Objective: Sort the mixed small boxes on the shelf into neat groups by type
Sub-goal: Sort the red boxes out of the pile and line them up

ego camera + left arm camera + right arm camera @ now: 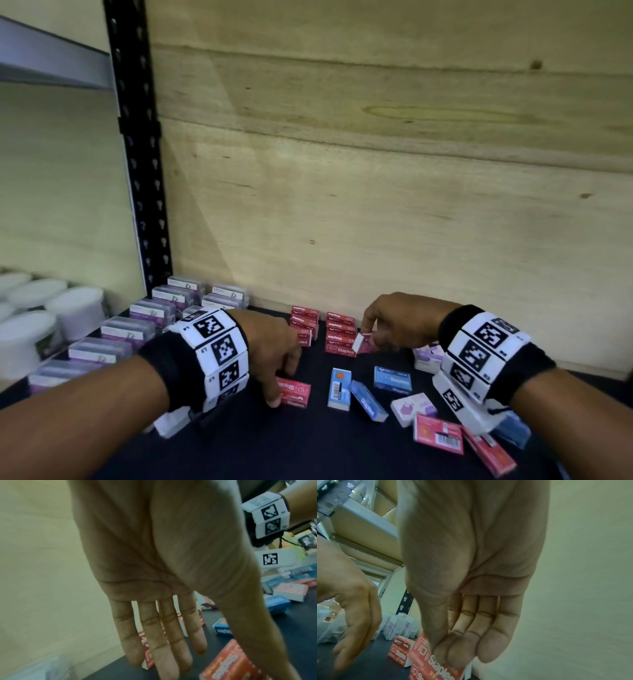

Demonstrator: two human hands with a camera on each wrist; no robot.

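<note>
Two stacks of red staples boxes (339, 334) stand at the back of the dark shelf (308, 452). My right hand (368, 337) hovers just over the right stack and pinches a tilted red staples box (363, 344) between thumb and fingers; the right wrist view shows that box (436, 661) held over the stack. My left hand (282, 383) reaches down onto a loose red staples box (295, 392) lying flat. In the left wrist view its fingers (126, 628) are straight, and that red box (228, 666) sits by the thumb.
Blue staples boxes (368, 399), white-and-purple boxes (412, 407) and more red boxes (438, 433) lie scattered front right. Rows of clear plastic boxes (150, 315) fill the left side. White tubs (51, 308) stand beyond a black upright (137, 154). A plywood wall closes the back.
</note>
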